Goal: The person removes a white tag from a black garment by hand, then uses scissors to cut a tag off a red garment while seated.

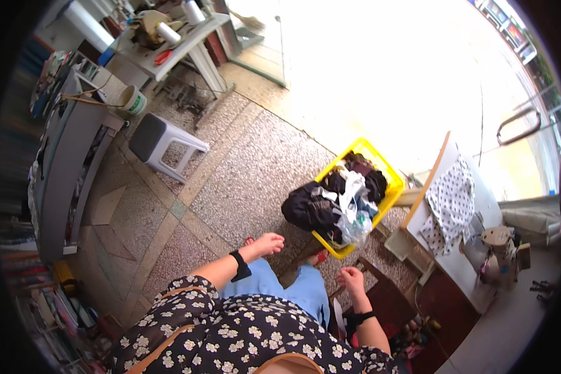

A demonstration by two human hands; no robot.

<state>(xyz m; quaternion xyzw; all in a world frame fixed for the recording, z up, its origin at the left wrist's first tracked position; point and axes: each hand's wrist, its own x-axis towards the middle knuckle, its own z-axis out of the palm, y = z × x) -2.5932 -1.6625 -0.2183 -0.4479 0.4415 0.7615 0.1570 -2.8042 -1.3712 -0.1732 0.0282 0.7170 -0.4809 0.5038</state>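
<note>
My left hand [267, 245] hangs in front of my jeans with its fingers curled in, and I see nothing in it. To the right, my right hand [353, 280] is also loosely curled, near a dark brown wooden stool [387, 295], and no object shows in it. Just ahead of my feet stands a yellow plastic basket [393, 189] on the floor. Heaped in it are dark and white cloths [353, 189], with a black garment [308, 205] bulging over its left side. A clear plastic bag [357, 229] lies at its near end. Neither hand touches the basket.
At right is a sewing table with a sewing machine [500, 252] and a polka-dot cloth [451, 201]. A grey-and-white plastic stool [166, 145] stands ahead left, near a white bucket [133, 100]. Thread cones [168, 33] and red-handled scissors [162, 57] lie on another table. Beyond is a bright doorway.
</note>
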